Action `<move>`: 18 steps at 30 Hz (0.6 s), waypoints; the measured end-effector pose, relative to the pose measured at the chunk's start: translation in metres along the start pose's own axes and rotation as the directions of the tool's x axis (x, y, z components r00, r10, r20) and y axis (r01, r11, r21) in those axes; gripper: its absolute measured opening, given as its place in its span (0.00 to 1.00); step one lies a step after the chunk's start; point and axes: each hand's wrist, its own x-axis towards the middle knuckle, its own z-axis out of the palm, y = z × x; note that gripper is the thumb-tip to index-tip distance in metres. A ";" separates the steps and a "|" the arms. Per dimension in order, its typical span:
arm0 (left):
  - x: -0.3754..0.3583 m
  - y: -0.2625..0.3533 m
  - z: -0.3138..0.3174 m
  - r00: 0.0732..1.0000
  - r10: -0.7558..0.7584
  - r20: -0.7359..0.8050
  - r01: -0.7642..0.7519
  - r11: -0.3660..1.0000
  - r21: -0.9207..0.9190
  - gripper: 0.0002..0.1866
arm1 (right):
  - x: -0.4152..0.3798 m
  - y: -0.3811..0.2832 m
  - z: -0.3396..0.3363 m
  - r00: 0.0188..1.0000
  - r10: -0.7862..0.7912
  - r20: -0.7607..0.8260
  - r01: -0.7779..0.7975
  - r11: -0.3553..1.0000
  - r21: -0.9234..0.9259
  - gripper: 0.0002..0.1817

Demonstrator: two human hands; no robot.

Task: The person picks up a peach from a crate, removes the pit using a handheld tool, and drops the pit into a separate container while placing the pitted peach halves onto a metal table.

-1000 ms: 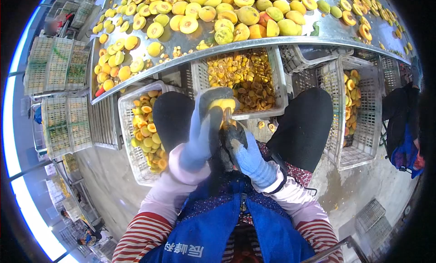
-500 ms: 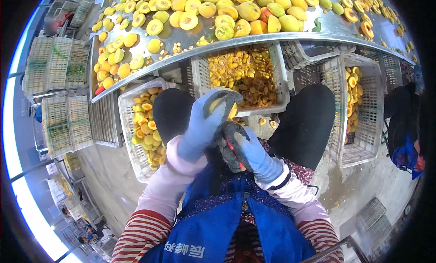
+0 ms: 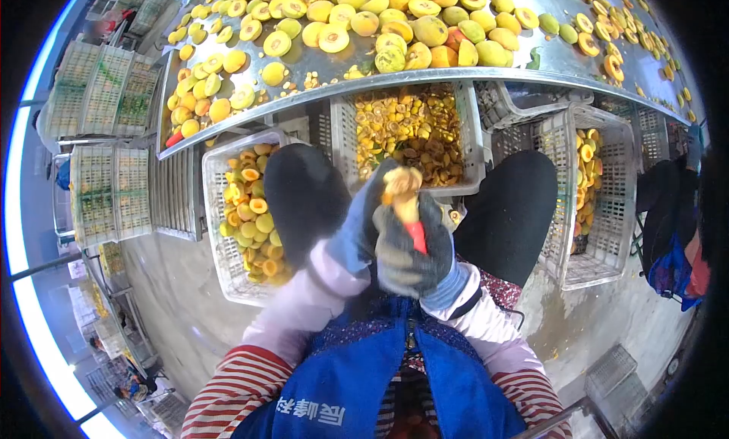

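My left hand (image 3: 361, 225), in a blue-grey glove, is closed round a cut piece of yellow peach (image 3: 402, 182), which is blurred by motion. Right beside it, my right hand (image 3: 406, 263), in a dark-palmed glove, grips a tool with a red handle (image 3: 417, 237). The tool's working end meets the peach piece and is hard to make out. Both hands touch or nearly touch between my knees, just in front of a crate (image 3: 343, 139) of peach pits and scraps.
A metal table (image 3: 319, 90) spread with halved peaches runs across the front. Peach halves fill a white crate (image 3: 213, 245) on the left; another crate (image 3: 600, 264) on the right holds some more. Stacked crates (image 3: 95, 196) stand far left. Another person's legs (image 3: 659, 196) show at far right.
Both hands have turned, bringing the peach piece and red handle into plain sight. The left hand has moved down beside the right. The whole view has shifted slightly.
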 end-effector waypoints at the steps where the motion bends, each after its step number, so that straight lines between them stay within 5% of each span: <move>1: -0.002 0.000 0.000 0.994 0.104 0.034 -0.104 0.995 -0.002 0.22 | -0.001 -0.005 0.008 0.974 -0.152 -0.170 0.160 0.987 0.030 0.25; 2: -0.005 0.005 -0.006 0.927 0.361 -0.099 -0.311 0.890 0.333 0.24 | -0.007 -0.015 -0.003 0.901 -0.289 -0.322 0.326 0.943 0.064 0.25; 3: -0.015 0.015 -0.008 0.940 0.335 -0.059 -0.307 0.909 0.282 0.24 | -0.008 -0.023 -0.010 0.789 -0.382 -0.481 0.472 0.878 0.077 0.24; 4: -0.018 0.016 -0.011 0.635 0.752 0.176 -0.611 0.350 0.710 0.22 | -0.008 -0.030 -0.013 0.418 -0.521 -0.744 0.401 0.841 -0.364 0.23; 6: -0.022 0.037 -0.026 0.236 0.769 0.594 -0.394 -0.483 0.782 0.19 | -0.010 -0.033 -0.008 0.580 -0.437 -0.687 0.303 0.899 -0.316 0.23; 7: -0.037 0.062 -0.042 0.234 0.767 0.597 -0.272 -0.538 0.798 0.16 | -0.012 -0.030 -0.006 0.650 -0.386 -0.655 0.254 0.922 -0.291 0.24; 8: -0.055 0.087 -0.050 0.289 0.864 0.413 -0.379 -0.293 0.878 0.15 | -0.016 -0.030 -0.015 0.837 -0.298 -0.460 0.260 0.955 -0.146 0.24; 9: -0.070 0.114 -0.054 0.362 0.903 0.231 -0.472 -0.036 0.881 0.14 | -0.016 -0.029 -0.014 0.847 -0.282 -0.450 0.241 0.959 -0.148 0.25; 10: -0.082 0.140 -0.059 0.375 0.834 0.405 0.056 -0.457 0.888 0.13 | -0.018 -0.031 -0.017 0.834 -0.293 -0.467 0.251 0.956 -0.152 0.25; 11: -0.088 0.157 -0.059 0.471 0.722 0.507 0.543 -0.690 0.479 0.13 | -0.019 -0.033 -0.021 0.820 -0.304 -0.485 0.265 0.953 -0.150 0.25; 12: -0.086 0.161 -0.054 0.472 0.712 0.520 0.628 -0.685 0.369 0.13 | -0.016 -0.035 -0.023 0.763 -0.312 -0.567 0.281 0.949 -0.145 0.25; 13: -0.067 0.170 -0.041 0.411 0.623 0.666 0.478 -0.769 0.424 0.16 | -0.011 -0.039 -0.023 0.718 -0.326 -0.615 0.267 0.945 -0.189 0.26; 15: -0.018 0.152 0.029 0.370 0.812 0.452 0.179 -0.539 0.823 0.15 | -0.003 -0.043 -0.022 0.607 -0.351 -0.713 0.228 0.936 -0.267 0.26; 17: 0.057 0.191 0.035 0.441 0.763 0.472 0.082 -0.558 0.826 0.19 | 0.000 -0.048 -0.025 0.581 -0.355 -0.733 0.202 0.935 -0.293 0.26; 18: 0.096 0.212 0.031 0.460 0.775 0.434 0.183 -0.561 0.807 0.19 | -0.003 -0.050 -0.028 0.606 -0.366 -0.707 0.193 0.929 -0.316 0.26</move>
